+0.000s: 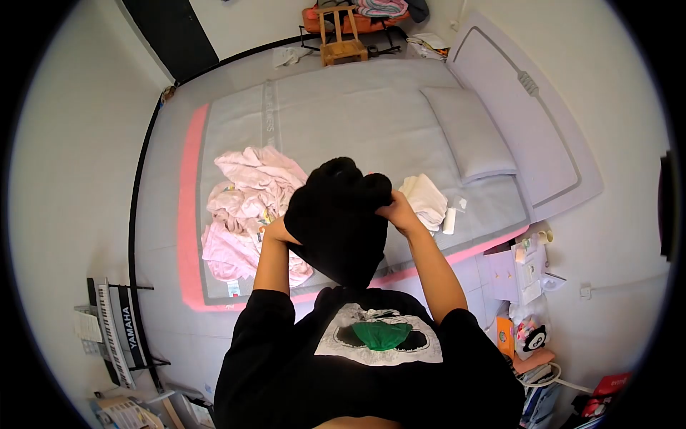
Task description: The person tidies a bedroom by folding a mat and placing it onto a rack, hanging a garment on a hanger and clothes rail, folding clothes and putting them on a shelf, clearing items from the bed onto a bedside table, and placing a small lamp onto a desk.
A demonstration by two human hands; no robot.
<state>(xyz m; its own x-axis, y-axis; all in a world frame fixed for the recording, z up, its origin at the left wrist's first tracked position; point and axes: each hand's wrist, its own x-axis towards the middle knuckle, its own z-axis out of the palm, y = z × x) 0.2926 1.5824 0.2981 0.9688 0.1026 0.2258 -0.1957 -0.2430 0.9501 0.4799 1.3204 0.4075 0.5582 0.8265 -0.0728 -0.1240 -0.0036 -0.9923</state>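
A bunched black cloth (339, 222) hangs in front of my chest, over the near edge of the bed. My left hand (280, 230) grips its left side, the fingers mostly hidden behind the fabric. My right hand (397, 213) is closed on its upper right part. Just left of the cloth, a crumpled pink blanket (250, 186) lies on the grey mattress. Beyond my right hand are a folded cream cloth (425, 199) and a small white bottle-like item (449, 221).
A grey pillow (471, 132) rests near the headboard (525, 114). Behind the bed stands a wooden chair (343, 46). A keyboard (118, 332) is at the lower left. A small bedside cabinet (504, 275) and bagged items stand at the right.
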